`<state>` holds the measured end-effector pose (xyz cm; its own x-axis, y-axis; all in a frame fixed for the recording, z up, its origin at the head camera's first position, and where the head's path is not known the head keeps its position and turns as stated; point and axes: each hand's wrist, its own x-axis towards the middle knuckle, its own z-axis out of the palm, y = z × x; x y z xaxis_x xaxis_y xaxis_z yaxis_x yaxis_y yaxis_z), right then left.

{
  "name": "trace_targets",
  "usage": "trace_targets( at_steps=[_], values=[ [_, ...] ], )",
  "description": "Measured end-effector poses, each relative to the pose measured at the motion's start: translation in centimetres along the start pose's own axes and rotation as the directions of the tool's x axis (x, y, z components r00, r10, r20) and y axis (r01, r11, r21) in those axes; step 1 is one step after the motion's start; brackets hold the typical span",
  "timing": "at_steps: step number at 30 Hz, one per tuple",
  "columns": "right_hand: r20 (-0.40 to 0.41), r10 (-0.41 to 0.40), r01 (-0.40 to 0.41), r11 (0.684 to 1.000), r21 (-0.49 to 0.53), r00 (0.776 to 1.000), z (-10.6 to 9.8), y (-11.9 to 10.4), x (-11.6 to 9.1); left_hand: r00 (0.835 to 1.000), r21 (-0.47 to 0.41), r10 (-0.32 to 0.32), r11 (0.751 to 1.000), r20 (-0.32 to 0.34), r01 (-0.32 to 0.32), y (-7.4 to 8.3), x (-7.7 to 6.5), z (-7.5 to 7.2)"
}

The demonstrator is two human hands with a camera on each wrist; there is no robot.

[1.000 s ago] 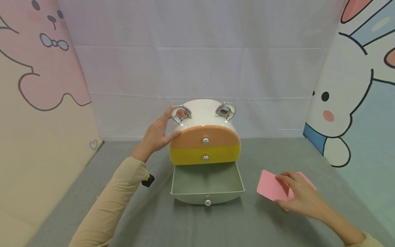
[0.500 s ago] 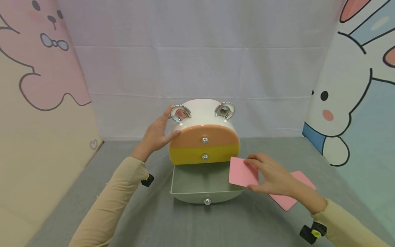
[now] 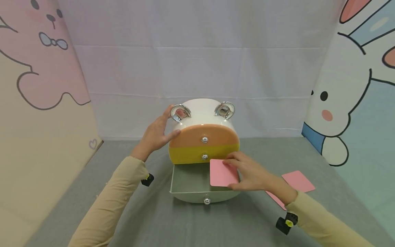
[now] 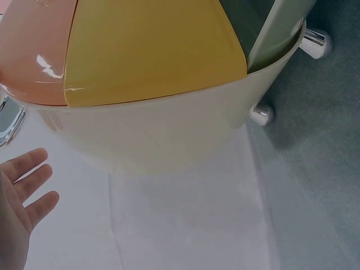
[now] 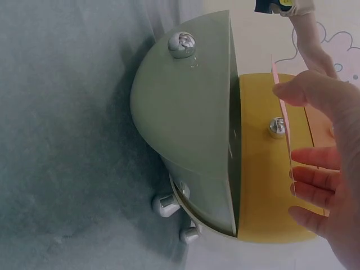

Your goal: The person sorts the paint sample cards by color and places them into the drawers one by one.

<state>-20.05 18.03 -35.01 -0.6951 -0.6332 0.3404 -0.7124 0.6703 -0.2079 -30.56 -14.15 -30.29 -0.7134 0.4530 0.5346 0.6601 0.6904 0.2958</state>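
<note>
A rounded white storage box (image 3: 202,111) with an orange top drawer (image 3: 191,137) and a yellow middle drawer (image 3: 185,156) stands at the centre. Its green bottom drawer (image 3: 188,198) is pulled out. My left hand (image 3: 155,136) rests against the box's left side, thumb at the orange front; the left wrist view shows those fingers (image 4: 35,183) spread and straight. Between thumb and fingers, my right hand (image 3: 253,174) pinches a square pink card (image 3: 221,174) over the right part of the green drawer. In the right wrist view the card (image 5: 284,115) appears edge-on, above the drawer's rim.
More pink cards (image 3: 298,181) lie on the grey cloth-covered table (image 3: 197,230) to the right, partly hidden by the right forearm. Two silver ear-like rings (image 3: 225,110) sit on the box. A white curtain (image 3: 197,51) hangs behind, with cartoon-printed panels either side.
My right hand has lifted a pink card from those on the right and carried it left over the green drawer. The left hand stays in place against the box.
</note>
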Motion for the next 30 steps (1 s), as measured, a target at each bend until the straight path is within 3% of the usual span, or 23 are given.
trace_targets(
  at_steps=[12,20,30],
  values=[
    [0.031,-0.006,0.004,0.999,0.049,1.000,1.7,0.2,0.9,1.000,0.003,0.004,1.000,0.001,-0.004,-0.1,0.1,0.0],
    [0.041,-0.038,0.035,0.998,0.057,0.998,2.6,0.5,0.8,1.000,-0.004,-0.002,1.000,0.006,0.002,0.0,0.0,-0.1],
    [0.054,-0.013,0.009,0.997,0.077,0.998,3.2,0.6,0.4,1.000,-0.004,0.002,1.000,-0.002,-0.002,0.0,-0.1,-0.1]
  ],
)
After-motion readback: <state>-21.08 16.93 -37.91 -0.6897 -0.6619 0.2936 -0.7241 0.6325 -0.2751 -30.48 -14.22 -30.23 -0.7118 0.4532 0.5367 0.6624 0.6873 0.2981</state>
